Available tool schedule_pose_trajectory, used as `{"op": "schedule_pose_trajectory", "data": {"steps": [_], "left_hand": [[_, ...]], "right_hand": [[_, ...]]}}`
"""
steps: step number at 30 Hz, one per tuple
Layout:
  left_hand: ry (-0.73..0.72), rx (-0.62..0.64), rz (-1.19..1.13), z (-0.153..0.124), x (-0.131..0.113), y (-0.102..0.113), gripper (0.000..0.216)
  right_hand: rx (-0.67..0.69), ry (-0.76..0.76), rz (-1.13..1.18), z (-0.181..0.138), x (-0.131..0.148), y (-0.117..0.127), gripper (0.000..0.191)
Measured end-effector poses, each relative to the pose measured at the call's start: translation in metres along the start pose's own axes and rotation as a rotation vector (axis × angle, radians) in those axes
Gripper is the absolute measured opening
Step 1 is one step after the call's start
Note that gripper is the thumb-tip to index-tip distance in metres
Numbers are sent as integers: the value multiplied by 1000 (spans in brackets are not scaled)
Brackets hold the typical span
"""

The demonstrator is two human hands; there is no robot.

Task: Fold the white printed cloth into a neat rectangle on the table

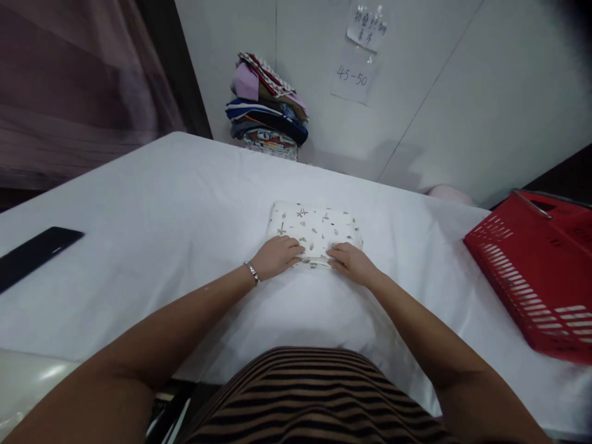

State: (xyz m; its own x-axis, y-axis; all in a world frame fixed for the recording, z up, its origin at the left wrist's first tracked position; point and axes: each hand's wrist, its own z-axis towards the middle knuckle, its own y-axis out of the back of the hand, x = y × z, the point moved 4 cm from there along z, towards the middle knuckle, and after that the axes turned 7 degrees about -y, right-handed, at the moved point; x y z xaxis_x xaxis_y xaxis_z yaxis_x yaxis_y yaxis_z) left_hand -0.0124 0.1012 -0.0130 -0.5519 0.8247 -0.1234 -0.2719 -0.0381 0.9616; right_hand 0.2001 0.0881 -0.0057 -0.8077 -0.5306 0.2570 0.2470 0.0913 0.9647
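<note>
A folded white cloth (317, 225) with small printed plants and figures lies on the white-covered table in front of me. My left hand (276, 256), a bracelet on its wrist, holds the left part of the cloth's near edge, fingers on top and thumb lower at the fold. At the right part of that same edge, my right hand (352, 262) grips in a like way. A second layer of the cloth shows between the two thumbs, slightly apart from the top layer. What lies under the palms is hidden.
A red plastic basket (531, 277) stands at the right. Folded clothes (268, 111) are stacked by the back wall. A dark flat object (39, 253) lies at the left on the white tablecloth (185, 203). Paper notes (354, 77) hang on the wall.
</note>
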Motion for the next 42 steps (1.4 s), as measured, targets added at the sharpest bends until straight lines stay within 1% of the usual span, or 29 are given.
{"op": "schedule_pose_trajectory", "data": {"steps": [4, 9, 12, 17, 21, 24, 27, 29, 32, 34, 37, 39, 42], "left_hand": [[-12, 82, 60, 5, -8, 5, 28], [22, 138, 101, 11, -14, 8, 46], [23, 144, 126, 11, -16, 8, 50], [35, 99, 147, 2, -16, 5, 40], [46, 84, 140, -6, -14, -1, 32], [49, 83, 131, -10, -14, -3, 32], [66, 61, 115, -9, -19, 2, 32], [73, 17, 98, -4, -26, 7, 33], [30, -79, 85, 7, -40, 11, 37], [7, -106, 92, 14, -45, 4, 39], [-1, -66, 124, 18, -43, -15, 49], [-17, -53, 151, 17, -39, -25, 51], [-36, -77, 175, 14, -36, -30, 52]], "right_hand": [[23, 33, -118, 2, 5, -3, 37], [7, 46, -186, -1, 8, -3, 39], [-3, 26, -207, -5, 8, -3, 40], [12, 30, -219, -10, 10, -7, 39], [-25, 68, -219, -13, 13, -12, 39], [-81, 60, -176, -15, 13, -17, 37], [-150, 28, -114, -18, 12, -22, 36], [-213, 19, -87, -19, 13, -25, 35], [-308, 29, -74, -20, 16, -27, 35], [-341, 34, -65, -22, 18, -29, 37], [-352, 19, -1, -26, 20, -26, 41], [-350, -13, 89, -26, 21, -18, 41], [-390, -91, 199, -13, 19, 2, 33]]}}
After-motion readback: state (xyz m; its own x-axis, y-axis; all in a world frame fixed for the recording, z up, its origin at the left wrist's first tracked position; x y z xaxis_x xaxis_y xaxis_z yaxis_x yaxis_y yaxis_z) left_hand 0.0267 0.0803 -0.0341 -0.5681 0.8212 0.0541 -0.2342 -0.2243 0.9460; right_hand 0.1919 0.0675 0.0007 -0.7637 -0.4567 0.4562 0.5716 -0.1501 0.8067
